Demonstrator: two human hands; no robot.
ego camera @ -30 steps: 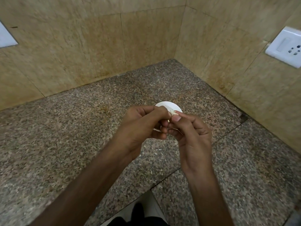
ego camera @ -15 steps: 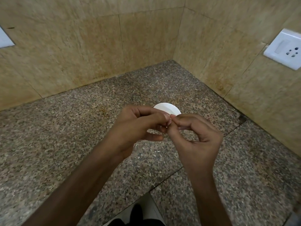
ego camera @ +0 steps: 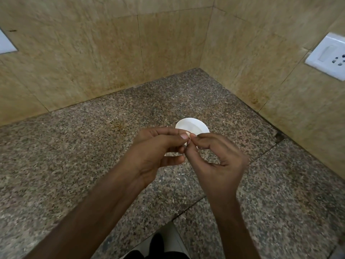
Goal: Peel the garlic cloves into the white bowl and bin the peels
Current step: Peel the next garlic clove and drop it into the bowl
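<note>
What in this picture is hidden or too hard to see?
- Head view: the garlic clove is mostly hidden by the left hand and right hand.
- The near half of the white bowl is behind those hands; its contents are unseen.
- No bin is in frame.

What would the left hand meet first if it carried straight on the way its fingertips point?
The left hand points right, so it would meet the garlic clove pinched at its tips, then at once the right hand, whose fingertips touch the same clove. The white bowl seems to sit lower and farther back.

white bowl (ego camera: 194, 125); speckled grey-brown granite counter (ego camera: 74, 146); beige wall tiles (ego camera: 84, 53).
</note>
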